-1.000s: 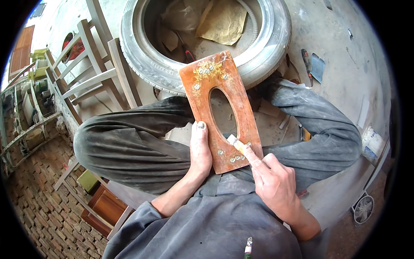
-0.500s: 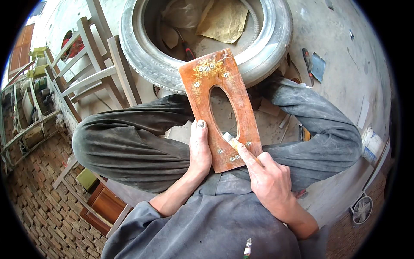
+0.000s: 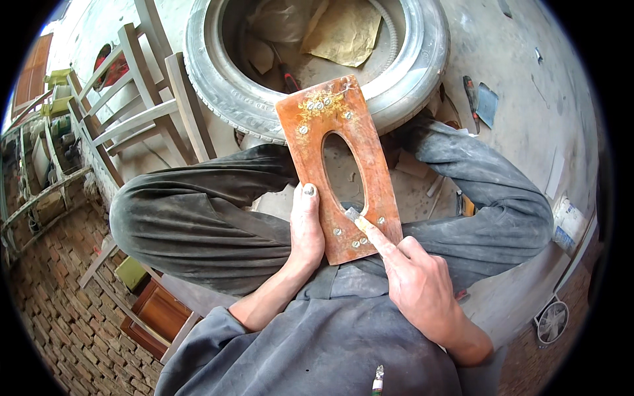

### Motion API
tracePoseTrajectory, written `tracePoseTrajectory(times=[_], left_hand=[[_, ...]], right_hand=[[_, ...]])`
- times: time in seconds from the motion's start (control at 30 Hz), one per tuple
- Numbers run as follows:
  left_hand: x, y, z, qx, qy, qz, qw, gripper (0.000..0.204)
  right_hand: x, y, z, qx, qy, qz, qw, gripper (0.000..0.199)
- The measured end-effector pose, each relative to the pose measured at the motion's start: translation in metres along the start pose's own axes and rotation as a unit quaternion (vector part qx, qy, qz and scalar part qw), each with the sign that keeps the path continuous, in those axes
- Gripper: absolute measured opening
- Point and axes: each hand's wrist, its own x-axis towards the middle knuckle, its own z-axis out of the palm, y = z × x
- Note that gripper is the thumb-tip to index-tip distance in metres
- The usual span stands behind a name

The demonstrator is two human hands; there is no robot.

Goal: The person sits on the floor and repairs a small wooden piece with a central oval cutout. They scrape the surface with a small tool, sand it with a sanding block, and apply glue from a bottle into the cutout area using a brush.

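Observation:
Tilted over my lap is a reddish-brown wooden panel [image 3: 307, 162] with an oval opening, yellow floral tracery and small whitish flower-shaped inlays at both ends. My left hand [image 3: 307, 228] grips its left edge, thumb on top and fingers hidden underneath. At the lower rim of the opening, my right hand [image 3: 422, 277] presses a small grey piece [image 3: 352, 214], which looks like folded sandpaper, with its index finger stretched along it. The other right fingers are curled in.
A dusty tyre [image 3: 228, 99] lies just beyond the panel, with crumpled brown paper [image 3: 343, 33] inside its ring. Grey wooden frames [image 3: 188, 109] stand at left. A screwdriver [image 3: 471, 102] and a blue-grey sheet [image 3: 487, 104] lie on the floor at right, near a white container [image 3: 569, 224].
My right hand has shifted slightly to the right and down, and the grey piece has moved a little along the opening's lower rim. The left hand keeps its hold on the panel.

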Motion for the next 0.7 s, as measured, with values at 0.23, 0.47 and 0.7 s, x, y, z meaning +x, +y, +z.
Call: tracePoseTrajectory(times=[0.23,0.47,0.7], left_hand=[[-0.001,0.005,-0.001,-0.001,-0.017,-0.018,1.0,0.051],[0.0,0.001,-0.004,0.015,-0.013,-0.027,0.999,0.049],[-0.003,0.015,0.005,-0.006,-0.005,-0.03,1.0,0.047]], right_hand=[[-0.001,-0.005,0.014,0.051,0.015,0.029,0.998,0.062],[-0.002,-0.014,0.029,0.054,0.034,0.048,0.997,0.065],[0.011,-0.01,0.022,0.068,0.048,0.022,0.996,0.059]])
